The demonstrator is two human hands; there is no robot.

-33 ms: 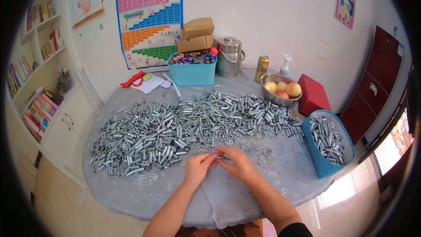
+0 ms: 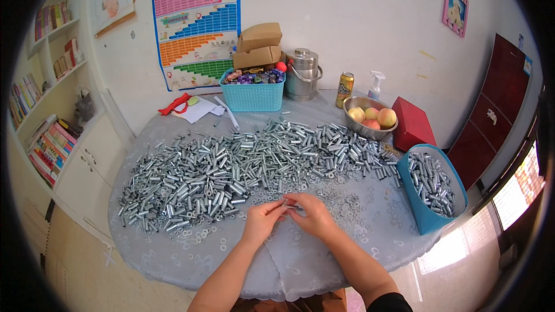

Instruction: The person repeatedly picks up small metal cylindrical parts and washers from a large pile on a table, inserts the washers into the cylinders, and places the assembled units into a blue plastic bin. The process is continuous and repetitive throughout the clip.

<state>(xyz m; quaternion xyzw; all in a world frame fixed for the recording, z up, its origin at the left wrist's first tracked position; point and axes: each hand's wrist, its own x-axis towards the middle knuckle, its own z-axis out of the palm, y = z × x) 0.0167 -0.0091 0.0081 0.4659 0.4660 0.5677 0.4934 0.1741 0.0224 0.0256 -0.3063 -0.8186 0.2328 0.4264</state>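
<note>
My left hand (image 2: pixel 261 218) and my right hand (image 2: pixel 313 215) meet over the near middle of the table, fingertips pinched together. Between them a small silvery metal piece (image 2: pixel 292 207) shows; the fingers cover most of it, so its exact kind is hidden. Just beyond lies a wide heap of metal sleeves (image 2: pixel 217 176), with thin screw-like pieces (image 2: pixel 269 156) in its middle. Loose washers (image 2: pixel 344 203) are scattered beside my right hand, and a few more lie left of my left hand. On the right, a blue bin (image 2: pixel 425 224) holds many metal sleeves (image 2: pixel 430 184).
Along the back stand a light-blue basket (image 2: pixel 254 101) of small packets, a steel canister (image 2: pixel 303 81), a drink can (image 2: pixel 344 91), a spray bottle (image 2: pixel 376 85), a steel bowl (image 2: pixel 367 131) of fruit and a red box (image 2: pixel 414 124). Papers (image 2: pixel 196 111) lie at the back left.
</note>
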